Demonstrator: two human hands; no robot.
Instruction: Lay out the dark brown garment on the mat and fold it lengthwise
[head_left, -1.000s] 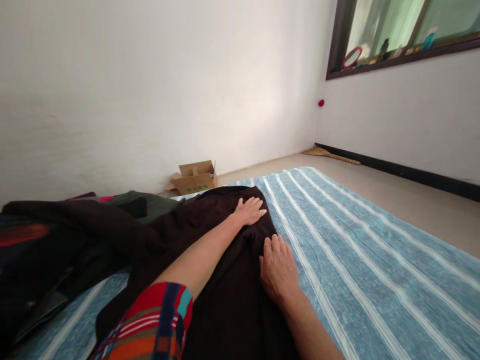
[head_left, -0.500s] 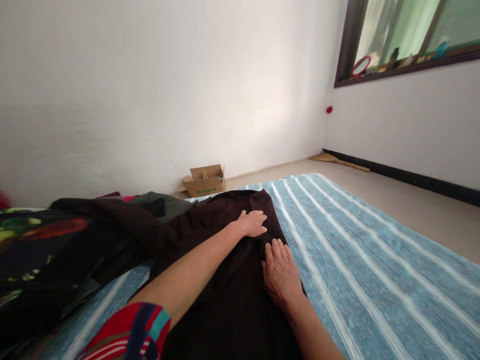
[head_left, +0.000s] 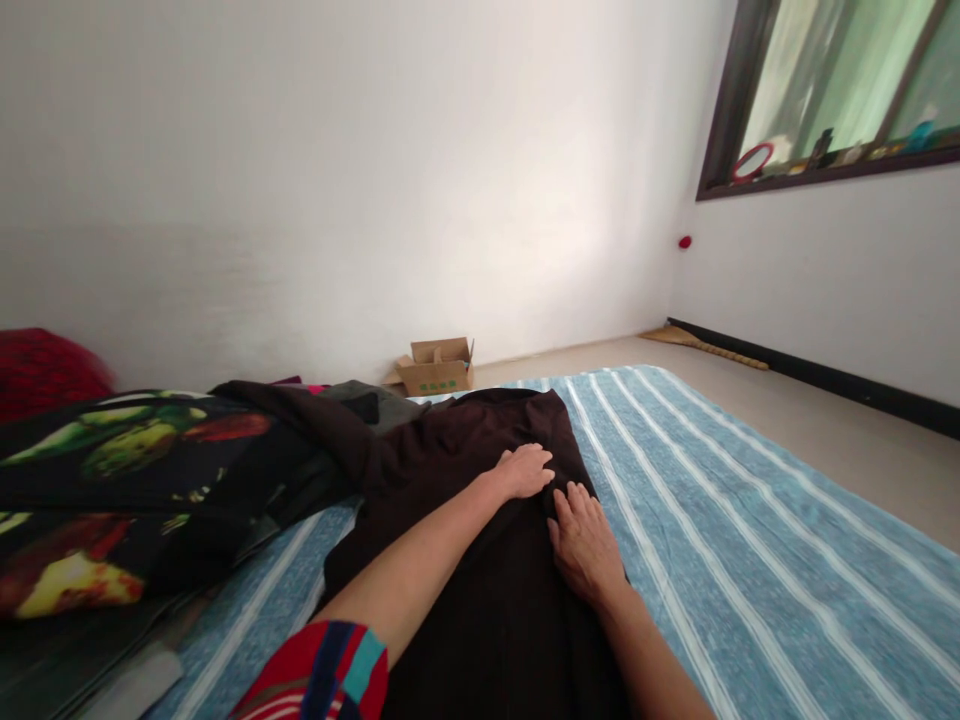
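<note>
A dark brown, long-sleeved-looking garment (head_left: 487,620) lies spread on the blue-and-white striped sheet (head_left: 720,500). My left hand (head_left: 527,470) rests palm down on its upper right part, fingers stretched out. Just nearer to me, my right hand (head_left: 587,540) lies on the garment's right edge with its fingers extended and slightly bent. The two hands are close together, fingertips almost meeting over a small fold. Part of the garment reaches leftward over other clothes. Neither hand visibly grips the cloth; what is under the palms is hidden.
At left lies a pile of dark clothes with a colourful printed piece (head_left: 135,450), and a red cloth item (head_left: 49,370) behind it. An open cardboard box (head_left: 436,375) stands by the wall. A broom (head_left: 701,345) lies on the floor below the window (head_left: 832,100).
The view has swung left, bringing more of the printed cloth and the red item into sight. My left hand has slid slightly toward me on the garment, nearer my right hand.
</note>
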